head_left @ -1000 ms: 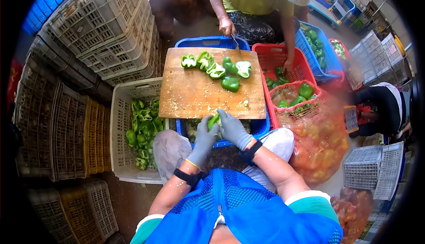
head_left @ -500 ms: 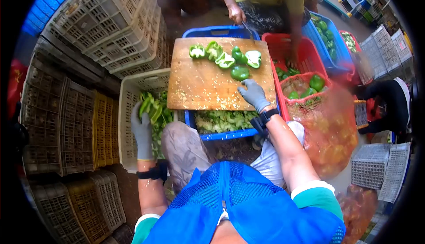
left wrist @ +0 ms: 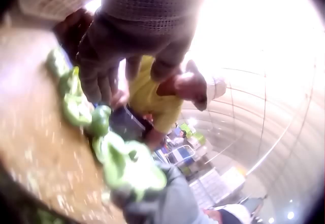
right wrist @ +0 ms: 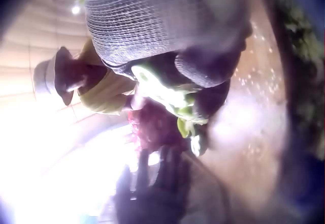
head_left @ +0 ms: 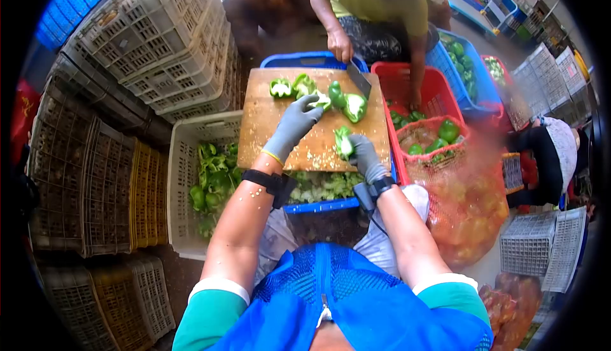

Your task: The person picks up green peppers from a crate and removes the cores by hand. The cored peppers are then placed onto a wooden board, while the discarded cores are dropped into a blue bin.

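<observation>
Both hands wear grey gloves. My left hand (head_left: 296,122) reaches over the wooden cutting board (head_left: 273,131), fingers extended beside the cut green peppers (head_left: 304,85); whether it touches one cannot be told. In the left wrist view this hand (left wrist: 137,41) is above the row of peppers. Low at the board's right side, my right hand (head_left: 366,158) grips a cut green pepper piece (head_left: 343,143), its pale inside showing. The right wrist view shows the same piece (right wrist: 162,89) between thumb and fingers of the right hand (right wrist: 162,31).
Opposite, a person (head_left: 375,1) holds a knife (head_left: 359,79) over the board's far edge. A white crate of peppers (head_left: 180,179) stands left; a red crate (head_left: 439,87) and red mesh bag (head_left: 455,204) stand right. Under the board is a blue crate (head_left: 318,206).
My left hand has moved from the board's front edge, via the white crate, to over the board. My right hand has taken hold of a pepper piece. The other person's knife has come over the board.
</observation>
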The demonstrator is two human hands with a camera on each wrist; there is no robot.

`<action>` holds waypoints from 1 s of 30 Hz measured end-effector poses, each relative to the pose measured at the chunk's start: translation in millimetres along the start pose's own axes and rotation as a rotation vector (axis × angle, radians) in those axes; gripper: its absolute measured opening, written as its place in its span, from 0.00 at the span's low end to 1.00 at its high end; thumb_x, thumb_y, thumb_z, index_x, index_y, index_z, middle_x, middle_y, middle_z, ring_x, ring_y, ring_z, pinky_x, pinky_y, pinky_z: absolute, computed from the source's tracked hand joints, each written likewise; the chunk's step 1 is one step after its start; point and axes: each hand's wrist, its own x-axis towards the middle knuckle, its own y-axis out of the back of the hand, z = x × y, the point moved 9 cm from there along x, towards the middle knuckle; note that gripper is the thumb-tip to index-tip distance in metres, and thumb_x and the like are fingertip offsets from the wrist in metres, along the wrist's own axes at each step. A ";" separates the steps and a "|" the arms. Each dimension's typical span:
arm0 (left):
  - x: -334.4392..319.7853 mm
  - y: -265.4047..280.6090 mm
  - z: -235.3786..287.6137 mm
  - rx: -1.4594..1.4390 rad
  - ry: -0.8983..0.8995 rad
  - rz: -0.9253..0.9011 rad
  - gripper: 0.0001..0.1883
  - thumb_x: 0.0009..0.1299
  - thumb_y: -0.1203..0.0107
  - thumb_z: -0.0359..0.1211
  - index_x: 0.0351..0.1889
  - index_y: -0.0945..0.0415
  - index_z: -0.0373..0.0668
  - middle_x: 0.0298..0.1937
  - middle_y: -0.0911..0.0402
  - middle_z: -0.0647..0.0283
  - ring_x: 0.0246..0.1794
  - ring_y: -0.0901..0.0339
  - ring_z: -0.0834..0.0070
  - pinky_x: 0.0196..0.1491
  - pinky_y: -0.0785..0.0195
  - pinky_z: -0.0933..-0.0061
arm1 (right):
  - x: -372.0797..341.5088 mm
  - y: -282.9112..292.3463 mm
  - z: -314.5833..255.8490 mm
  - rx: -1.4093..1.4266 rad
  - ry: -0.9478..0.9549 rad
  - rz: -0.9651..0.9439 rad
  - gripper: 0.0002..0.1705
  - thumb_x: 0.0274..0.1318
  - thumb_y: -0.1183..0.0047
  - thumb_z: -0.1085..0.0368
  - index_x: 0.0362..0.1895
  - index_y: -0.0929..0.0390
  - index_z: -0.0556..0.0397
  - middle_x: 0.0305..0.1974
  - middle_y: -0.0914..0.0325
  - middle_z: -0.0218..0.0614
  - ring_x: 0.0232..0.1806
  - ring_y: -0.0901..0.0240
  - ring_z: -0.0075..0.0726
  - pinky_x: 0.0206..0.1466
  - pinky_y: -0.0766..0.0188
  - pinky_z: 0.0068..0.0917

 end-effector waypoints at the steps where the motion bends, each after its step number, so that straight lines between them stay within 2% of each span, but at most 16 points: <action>1: -17.9 -10.1 -11.9 -0.237 0.206 -0.022 0.26 0.66 0.43 0.41 0.61 0.32 0.46 0.46 0.23 0.68 0.40 0.27 0.75 0.43 0.33 0.77 | -36.0 -23.2 -19.9 0.384 -0.089 -0.087 0.22 0.60 0.60 0.50 0.49 0.27 0.50 0.30 0.21 0.33 0.20 0.24 0.30 0.08 0.43 0.18; 2: -42.1 -17.1 -14.6 -0.358 0.303 0.119 0.27 0.66 0.41 0.45 0.59 0.32 0.46 0.45 0.23 0.68 0.41 0.26 0.76 0.43 0.33 0.77 | -64.5 -38.9 -37.7 0.518 -0.081 -0.198 0.24 0.62 0.66 0.48 0.49 0.27 0.50 0.33 0.20 0.35 0.22 0.24 0.30 0.09 0.44 0.15; 4: -77.2 -64.4 -50.6 -0.725 0.497 0.020 0.28 0.65 0.41 0.49 0.57 0.32 0.45 0.45 0.22 0.67 0.42 0.23 0.72 0.44 0.29 0.69 | -89.3 -59.8 -38.0 0.598 -0.065 -0.342 0.24 0.63 0.68 0.48 0.49 0.28 0.50 0.36 0.20 0.35 0.26 0.23 0.30 0.09 0.45 0.13; 5: -93.1 -106.6 -46.5 -1.134 0.555 -0.290 0.23 0.64 0.40 0.49 0.52 0.29 0.47 0.45 0.21 0.65 0.43 0.22 0.69 0.45 0.26 0.61 | -91.2 -70.3 -27.5 0.634 -0.062 -0.462 0.23 0.64 0.66 0.49 0.48 0.27 0.51 0.38 0.20 0.35 0.29 0.22 0.31 0.14 0.36 0.22; 6: -97.5 -111.4 -61.9 -1.090 0.461 -0.178 0.17 0.67 0.42 0.45 0.48 0.28 0.47 0.46 0.20 0.63 0.44 0.21 0.68 0.46 0.25 0.56 | -85.3 -47.6 -25.6 0.137 0.208 -0.178 0.21 0.64 0.64 0.50 0.45 0.26 0.50 0.38 0.21 0.36 0.32 0.23 0.37 0.25 0.32 0.27; 7: -104.3 -113.1 -82.4 -1.271 0.492 -0.113 0.16 0.67 0.43 0.44 0.47 0.27 0.47 0.45 0.20 0.63 0.43 0.21 0.68 0.46 0.24 0.58 | -99.1 -36.7 -39.8 -0.408 0.304 0.198 0.19 0.63 0.62 0.52 0.43 0.25 0.50 0.37 0.22 0.38 0.36 0.23 0.43 0.35 0.28 0.33; 8: -108.9 -114.4 -87.2 -1.453 0.511 -0.052 0.14 0.68 0.43 0.42 0.46 0.27 0.46 0.44 0.20 0.62 0.42 0.20 0.67 0.45 0.23 0.60 | -100.5 -35.0 -52.0 -0.813 0.272 0.233 0.16 0.62 0.58 0.54 0.42 0.25 0.50 0.37 0.23 0.40 0.39 0.24 0.47 0.41 0.28 0.35; 10: -123.3 -96.3 -96.0 -1.317 0.485 0.142 0.15 0.69 0.44 0.42 0.47 0.27 0.44 0.42 0.20 0.61 0.41 0.20 0.66 0.45 0.23 0.59 | -150.4 -62.4 -107.0 -1.078 0.866 0.330 0.11 0.56 0.51 0.60 0.41 0.25 0.50 0.39 0.24 0.42 0.44 0.27 0.50 0.42 0.27 0.37; 11: -130.7 -89.0 -90.6 -1.231 0.517 0.166 0.14 0.70 0.46 0.41 0.47 0.27 0.43 0.42 0.20 0.60 0.42 0.20 0.66 0.46 0.24 0.59 | -165.5 -74.2 -116.2 -0.993 0.986 0.195 0.11 0.50 0.47 0.64 0.39 0.25 0.51 0.41 0.24 0.42 0.44 0.27 0.50 0.44 0.27 0.40; 12: -128.5 -84.1 -85.4 -1.157 0.451 0.134 0.13 0.71 0.48 0.40 0.47 0.27 0.42 0.41 0.20 0.62 0.40 0.21 0.69 0.44 0.24 0.63 | -173.4 -87.9 -112.0 -0.965 0.991 -0.003 0.14 0.49 0.46 0.62 0.42 0.28 0.51 0.43 0.25 0.41 0.44 0.27 0.51 0.44 0.27 0.41; 14: -126.9 -81.3 -61.5 -1.014 0.336 0.074 0.11 0.72 0.49 0.38 0.44 0.25 0.41 0.39 0.20 0.63 0.37 0.22 0.72 0.40 0.25 0.69 | -179.9 -102.7 -94.6 -1.198 0.885 -0.105 0.23 0.46 0.43 0.61 0.48 0.31 0.54 0.49 0.26 0.45 0.44 0.26 0.53 0.48 0.27 0.39; 15: -127.6 -80.5 -59.9 -0.938 0.349 0.081 0.11 0.72 0.49 0.37 0.44 0.25 0.41 0.38 0.20 0.63 0.36 0.22 0.73 0.39 0.26 0.70 | -179.5 -99.9 -90.5 -1.190 0.927 -0.063 0.26 0.47 0.43 0.60 0.50 0.37 0.51 0.45 0.27 0.44 0.41 0.25 0.55 0.41 0.26 0.44; 18: -127.1 -73.4 -57.7 -0.758 0.368 0.107 0.10 0.72 0.50 0.37 0.42 0.24 0.40 0.36 0.21 0.64 0.33 0.23 0.75 0.37 0.27 0.73 | -174.0 -99.6 -74.4 -1.288 0.602 -0.182 0.28 0.45 0.42 0.60 0.50 0.39 0.50 0.45 0.27 0.48 0.36 0.24 0.57 0.37 0.26 0.46; 24: -142.0 -70.5 -85.0 -0.610 0.425 0.127 0.14 0.72 0.49 0.41 0.41 0.26 0.40 0.32 0.22 0.65 0.30 0.24 0.76 0.34 0.27 0.72 | -186.3 -114.1 -61.4 -1.406 0.800 -0.275 0.20 0.45 0.40 0.60 0.40 0.35 0.50 0.37 0.28 0.45 0.30 0.24 0.55 0.30 0.27 0.46; 28: -141.4 -55.1 -136.7 -1.234 0.726 0.511 0.14 0.70 0.46 0.42 0.43 0.27 0.41 0.36 0.20 0.58 0.35 0.20 0.67 0.33 0.23 0.68 | -193.6 -113.0 -70.4 -1.232 0.886 -0.104 0.15 0.47 0.41 0.58 0.36 0.30 0.49 0.37 0.28 0.42 0.31 0.25 0.51 0.32 0.26 0.42; 30: -121.8 -3.6 -119.4 -1.454 0.462 0.345 0.16 0.68 0.43 0.42 0.45 0.27 0.41 0.39 0.20 0.56 0.35 0.19 0.63 0.30 0.21 0.65 | -189.9 -98.8 -72.2 -1.070 0.902 0.019 0.16 0.48 0.40 0.57 0.38 0.29 0.48 0.37 0.28 0.42 0.33 0.25 0.51 0.33 0.26 0.41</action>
